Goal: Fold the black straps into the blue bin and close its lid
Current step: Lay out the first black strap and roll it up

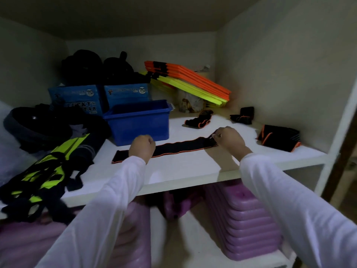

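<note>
Right hand (229, 139) fingers pinch end of black strap (173, 148) flat on shelf (183, 171); left hand (142, 147) fingers curled, pressing strap; blue bin (139, 122) just beyond, lid off

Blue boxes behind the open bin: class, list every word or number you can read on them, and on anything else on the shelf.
"70": in a white circle on the left blue box.
"70": in a white circle on the right blue box.
"ICKY" over "TAR": large letters on the left blue box, the start hidden.
The small print beside each "70" is too blurred to read.
</note>
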### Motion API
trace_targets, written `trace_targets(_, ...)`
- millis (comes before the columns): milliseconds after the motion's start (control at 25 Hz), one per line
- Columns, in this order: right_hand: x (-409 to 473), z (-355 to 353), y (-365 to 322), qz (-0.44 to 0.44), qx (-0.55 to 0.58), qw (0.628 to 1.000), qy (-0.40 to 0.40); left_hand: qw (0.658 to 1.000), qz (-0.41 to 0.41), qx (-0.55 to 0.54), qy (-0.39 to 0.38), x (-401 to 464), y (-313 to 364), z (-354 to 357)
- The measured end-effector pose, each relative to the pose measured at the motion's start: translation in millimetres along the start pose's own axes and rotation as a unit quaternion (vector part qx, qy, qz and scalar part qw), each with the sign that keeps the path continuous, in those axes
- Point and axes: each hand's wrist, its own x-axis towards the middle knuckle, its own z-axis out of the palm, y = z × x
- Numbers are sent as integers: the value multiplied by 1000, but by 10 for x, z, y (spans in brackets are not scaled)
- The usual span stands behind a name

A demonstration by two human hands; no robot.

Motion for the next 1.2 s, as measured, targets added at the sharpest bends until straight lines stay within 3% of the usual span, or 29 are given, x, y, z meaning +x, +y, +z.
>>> trace_targets(160, -121, -402, 611, 85, -37, 994, 57, 994, 80, -73, -24, -58, 806, 322)
trace_targets(440, -476, -884, 1368, 201, -83, 973, 71, 948, 222, -143, -177, -315, 1772, 942)
trace_targets(720, -576, -833, 1586, 187, -39, 982, 2, 934, 247, -83, -243, -377, 1944, 1245)
trace_targets(1200, -525, -773, 1506, 147, -28, 989, 5, 925, 280, -54, -251, -320, 1851, 1350)
